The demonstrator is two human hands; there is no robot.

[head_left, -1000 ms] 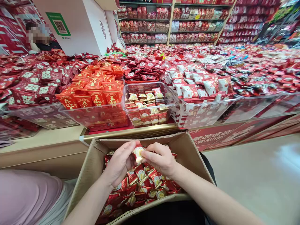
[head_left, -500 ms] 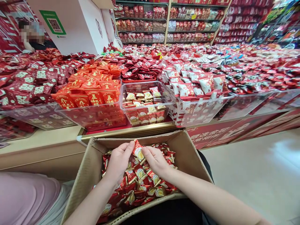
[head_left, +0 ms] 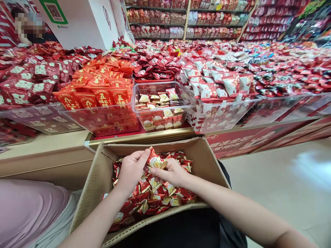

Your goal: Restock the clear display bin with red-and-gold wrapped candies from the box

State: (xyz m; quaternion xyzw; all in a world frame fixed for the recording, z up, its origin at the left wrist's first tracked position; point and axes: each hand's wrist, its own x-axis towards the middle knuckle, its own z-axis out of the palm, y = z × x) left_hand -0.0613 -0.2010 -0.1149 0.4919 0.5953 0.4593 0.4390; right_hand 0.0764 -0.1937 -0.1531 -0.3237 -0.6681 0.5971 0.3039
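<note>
A cardboard box point(head_left: 204, 162) on my lap is filled with small red-and-gold candy packets point(head_left: 155, 199). My left hand point(head_left: 130, 170) is closed, pinching a few of these packets point(head_left: 155, 161) at their left side. Just to the right, my right hand point(head_left: 172, 172) is closed on the same bunch, fingers curled under it. Both hands hover over the back half of the box. Straight ahead on the counter stands a clear plastic bin point(head_left: 186, 94) partly filled with the same kind of packets in rows.
Clear bins of red packets point(head_left: 98, 93) and red-and-white packets point(head_left: 219, 89) flank the middle bin on a gold-edged counter point(head_left: 144, 137). A white box point(head_left: 77, 20) and shelves point(head_left: 186, 20) stand behind. Another person's pink sleeve point(head_left: 28, 210) is at lower left. Open floor point(head_left: 284, 179) lies right.
The view has shifted so the box and counter sit higher. Both hands stay together on the packets, which now show more red wrapper between the fingertips.
</note>
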